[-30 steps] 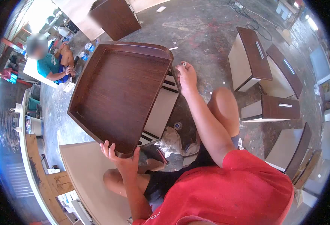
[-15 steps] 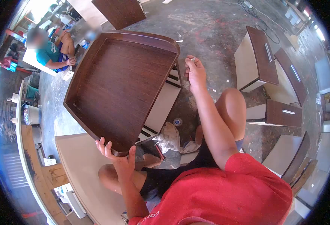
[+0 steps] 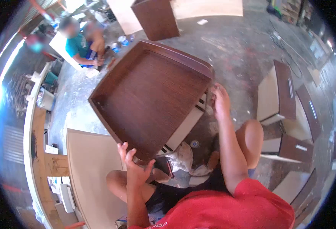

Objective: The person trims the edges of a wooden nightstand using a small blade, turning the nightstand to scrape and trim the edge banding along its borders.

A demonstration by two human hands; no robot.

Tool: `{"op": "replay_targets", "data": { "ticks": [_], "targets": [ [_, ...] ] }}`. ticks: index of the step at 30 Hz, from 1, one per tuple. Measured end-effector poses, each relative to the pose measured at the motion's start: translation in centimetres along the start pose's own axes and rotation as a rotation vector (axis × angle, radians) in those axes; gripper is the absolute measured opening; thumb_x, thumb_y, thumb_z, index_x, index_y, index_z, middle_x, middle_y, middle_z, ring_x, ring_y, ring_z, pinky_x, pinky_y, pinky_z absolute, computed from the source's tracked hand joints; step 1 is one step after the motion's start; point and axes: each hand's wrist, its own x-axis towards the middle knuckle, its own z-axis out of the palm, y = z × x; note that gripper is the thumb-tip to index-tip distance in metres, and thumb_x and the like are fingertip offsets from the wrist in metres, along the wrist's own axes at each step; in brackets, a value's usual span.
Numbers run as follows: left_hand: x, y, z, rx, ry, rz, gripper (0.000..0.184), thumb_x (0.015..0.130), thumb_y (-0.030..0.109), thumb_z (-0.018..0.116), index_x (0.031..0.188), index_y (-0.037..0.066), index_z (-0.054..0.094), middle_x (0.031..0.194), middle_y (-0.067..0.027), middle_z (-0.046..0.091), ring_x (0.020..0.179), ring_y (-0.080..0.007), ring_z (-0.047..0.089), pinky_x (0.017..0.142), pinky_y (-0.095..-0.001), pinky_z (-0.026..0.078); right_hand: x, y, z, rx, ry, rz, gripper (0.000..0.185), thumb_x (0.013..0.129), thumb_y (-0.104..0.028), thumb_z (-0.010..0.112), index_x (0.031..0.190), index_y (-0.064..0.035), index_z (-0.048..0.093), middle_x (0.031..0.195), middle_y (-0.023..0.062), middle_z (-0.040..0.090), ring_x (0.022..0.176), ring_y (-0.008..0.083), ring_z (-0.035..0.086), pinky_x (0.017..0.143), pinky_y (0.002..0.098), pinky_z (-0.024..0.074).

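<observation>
A dark brown wooden cabinet [image 3: 158, 87] stands tilted in view before me, its tray-like top with a raised rim facing up. Black slide rails [image 3: 201, 104] show on its pale side. My left hand [image 3: 135, 168] is closed round the near corner of the rim, thumb on one side and fingers on the other. My right hand [image 3: 220, 101] is at the right-hand corner, its fingers pinched together close to the edge; whatever is between them is too small to make out. Under the cabinet's near side lies a whitish cloth [image 3: 182, 157].
Several drawers with brown fronts and metal handles [image 3: 276, 93] stand at right. A pale board [image 3: 95, 164] lies at left beside a wooden frame [image 3: 40, 145]. Another person [image 3: 80, 47] sits at the far left. A cable [image 3: 286, 47] and a small round roll [image 3: 194, 144] are on the floor.
The view has shifted, so things appear further right and lower. My right hand has come closer to the cabinet's corner; a small pale piece seen in its fingers earlier no longer shows. My left hand keeps its hold.
</observation>
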Motion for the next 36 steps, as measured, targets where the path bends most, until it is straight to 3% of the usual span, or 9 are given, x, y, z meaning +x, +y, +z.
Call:
{"op": "replay_targets", "data": {
  "ticks": [8, 13, 19, 23, 24, 28, 31, 34, 36],
  "targets": [
    [0.1, -0.3, -0.6, -0.050, -0.037, 0.006, 0.097, 0.069, 0.014, 0.098, 0.148, 0.013, 0.043, 0.173, -0.0270, 0.032, 0.165, -0.0601, 0.019, 0.131, -0.0711, 0.023, 1.1, 1.1, -0.6, 0.206, -0.052, 0.090, 0.026, 0.109, -0.031, 0.066, 0.124, -0.0110, 0.071, 0.100, -0.0003, 0.068, 0.080, 0.0113, 0.058, 0.073, 0.0305, 0.0489],
    [0.1, -0.4, 1.2, -0.058, 0.111, 0.013, 0.091, 0.075, 0.032, 0.103, 0.146, 0.013, 0.049, 0.166, -0.0232, 0.040, 0.160, -0.0561, 0.028, 0.128, -0.0709, 0.030, 2.8, 1.0, 0.2, 0.183, 0.051, -0.077, 0.014, 0.108, -0.025, 0.065, 0.111, -0.0121, 0.070, 0.099, 0.0010, 0.070, 0.092, 0.0148, 0.069, 0.083, 0.0327, 0.0558],
    [0.0, -1.2, 1.3, -0.073, 0.122, 0.052, 0.090, 0.078, 0.038, 0.101, 0.147, 0.013, 0.049, 0.167, -0.0236, 0.040, 0.162, -0.0555, 0.026, 0.129, -0.0709, 0.028, 4.2, 1.8, 1.0, 0.367, 0.021, -0.108, 0.028, 0.108, -0.011, 0.070, 0.135, -0.0059, 0.066, 0.112, 0.0077, 0.076, 0.100, 0.0184, 0.073, 0.086, 0.0367, 0.0598],
    [-0.1, -1.4, 0.7, -0.063, 0.052, 0.085, 0.086, 0.081, 0.031, 0.098, 0.148, 0.011, 0.048, 0.170, -0.0241, 0.038, 0.163, -0.0557, 0.024, 0.129, -0.0723, 0.026, 3.2, 2.5, 2.1, 0.513, 0.021, -0.069, 0.049, 0.107, -0.017, 0.075, 0.152, -0.0037, 0.060, 0.131, 0.0124, 0.074, 0.119, 0.0240, 0.072, 0.104, 0.0412, 0.0589],
    [0.1, -1.2, 0.2, -0.041, 0.047, 0.081, 0.085, 0.082, 0.029, 0.097, 0.149, 0.010, 0.048, 0.170, -0.0242, 0.038, 0.164, -0.0557, 0.024, 0.129, -0.0726, 0.025, 4.4, 3.7, 1.8, 0.531, -0.031, -0.129, 0.053, 0.108, -0.016, 0.073, 0.155, -0.0030, 0.052, 0.133, 0.0172, 0.072, 0.122, 0.0317, 0.071, 0.103, 0.0470, 0.0586],
    [0.6, -0.4, -1.4, 0.033, -0.030, 0.093, 0.065, 0.099, 0.047, 0.076, 0.145, 0.007, 0.054, 0.165, -0.0231, 0.043, 0.160, -0.0544, 0.028, 0.128, -0.0718, 0.026, 4.1, 3.9, 1.6, 0.378, 0.051, -0.088, 0.043, 0.106, -0.018, 0.078, 0.144, -0.0086, 0.060, 0.122, 0.0065, 0.076, 0.110, 0.0198, 0.074, 0.097, 0.0367, 0.0612],
    [3.3, -0.1, -3.8, -0.019, -0.079, 0.174, 0.059, 0.108, 0.060, 0.053, 0.123, 0.004, 0.069, 0.142, -0.0202, 0.061, 0.147, -0.0454, 0.050, 0.128, -0.0685, 0.028, 4.8, 5.1, 1.9, 0.416, 0.032, -0.161, 0.035, 0.106, -0.017, 0.079, 0.137, -0.0095, 0.066, 0.118, 0.0041, 0.076, 0.106, 0.0172, 0.075, 0.093, 0.0338, 0.0610],
    [6.8, -0.4, -4.3, -0.039, -0.073, 0.287, 0.067, 0.115, 0.056, 0.038, 0.092, 0.004, 0.072, 0.105, -0.0146, 0.071, 0.115, -0.0363, 0.070, 0.124, -0.0645, 0.036, 4.7, 4.3, 2.3, 0.475, 0.006, -0.194, 0.031, 0.106, -0.017, 0.080, 0.134, -0.0083, 0.069, 0.116, 0.0027, 0.076, 0.104, 0.0150, 0.073, 0.093, 0.0312, 0.0592],
    [8.6, -1.7, -3.5, -0.140, -0.064, 0.312, 0.065, 0.117, 0.050, 0.033, 0.082, 0.005, 0.065, 0.088, -0.0112, 0.068, 0.093, -0.0320, 0.069, 0.114, -0.0602, 0.044, 3.5, 2.9, 2.7, 0.521, -0.013, -0.174, 0.031, 0.106, -0.016, 0.080, 0.134, -0.0055, 0.070, 0.115, 0.0024, 0.076, 0.105, 0.0132, 0.071, 0.095, 0.0297, 0.0566]
  ]
}}
